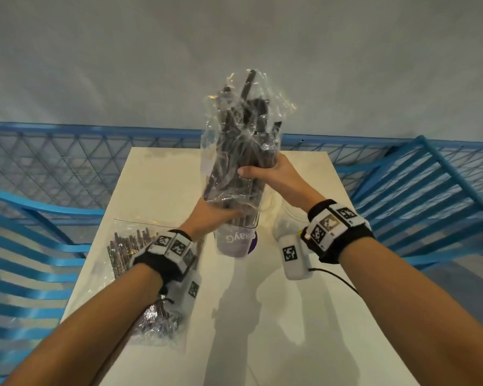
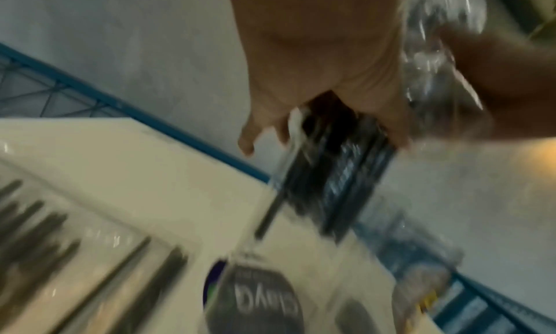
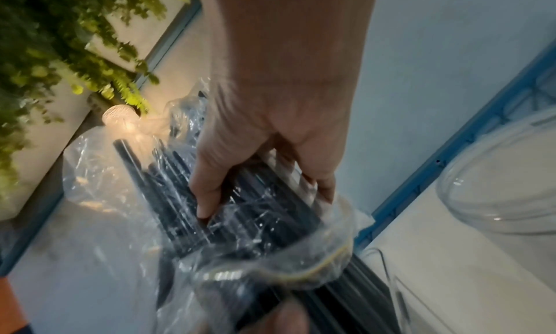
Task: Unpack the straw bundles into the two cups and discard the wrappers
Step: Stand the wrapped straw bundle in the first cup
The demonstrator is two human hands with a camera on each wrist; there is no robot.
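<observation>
A bundle of black straws (image 1: 241, 140) in a crinkled clear wrapper stands upright over a clear cup with a purple label (image 1: 236, 242). My right hand (image 1: 258, 170) grips the bundle at its middle, thumb toward me, as the right wrist view (image 3: 264, 196) shows. My left hand (image 1: 221, 215) holds the bundle's lower end just above the cup rim; the left wrist view is blurred, with straws (image 2: 340, 172) poking out below the palm. A second wrapped bundle (image 1: 129, 257) lies on the table at the left, partly under my left wrist. A second clear cup (image 1: 286, 221) stands behind my right wrist.
The small white table (image 1: 262, 330) is narrow. Blue slatted seats stand close on the left (image 1: 39, 246) and right (image 1: 430, 196), and a blue mesh rail (image 1: 81, 151) runs behind the table. Green foliage (image 3: 45, 42) hangs off to one side.
</observation>
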